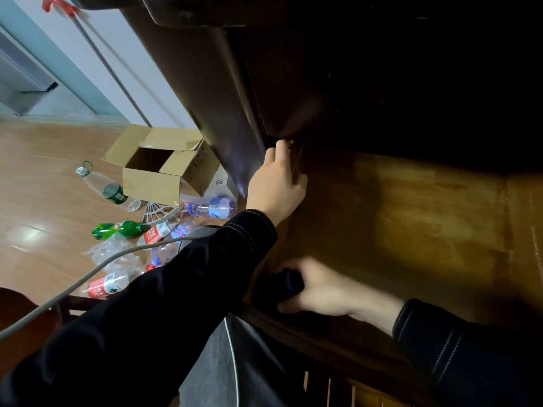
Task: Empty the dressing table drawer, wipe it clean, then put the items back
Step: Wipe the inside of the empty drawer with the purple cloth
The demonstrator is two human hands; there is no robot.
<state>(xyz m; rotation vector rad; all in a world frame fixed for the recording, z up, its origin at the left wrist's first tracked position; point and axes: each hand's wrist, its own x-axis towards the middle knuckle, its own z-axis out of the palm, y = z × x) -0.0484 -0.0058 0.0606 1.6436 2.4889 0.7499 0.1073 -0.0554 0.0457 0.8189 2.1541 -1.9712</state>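
The dressing table drawer (pixel 411 218) is pulled out, and its bare wooden bottom shows no items. My left hand (pixel 277 183) grips the drawer's left wall near the dark table body. My right hand (pixel 320 289) holds a dark purple cloth (pixel 289 284) in the drawer's near left corner, fingers curled round it and pressing it down. The far part of the drawer lies in deep shadow under the table top.
The dark dressing table (pixel 211 92) rises at the upper centre. On the wooden floor to the left lie an open cardboard box (pixel 158 168), several plastic bottles (pixel 117 230), crumpled plastic and a grey cable (pixel 73 286). A red-handled pole (pixel 97 54) leans on the wall.
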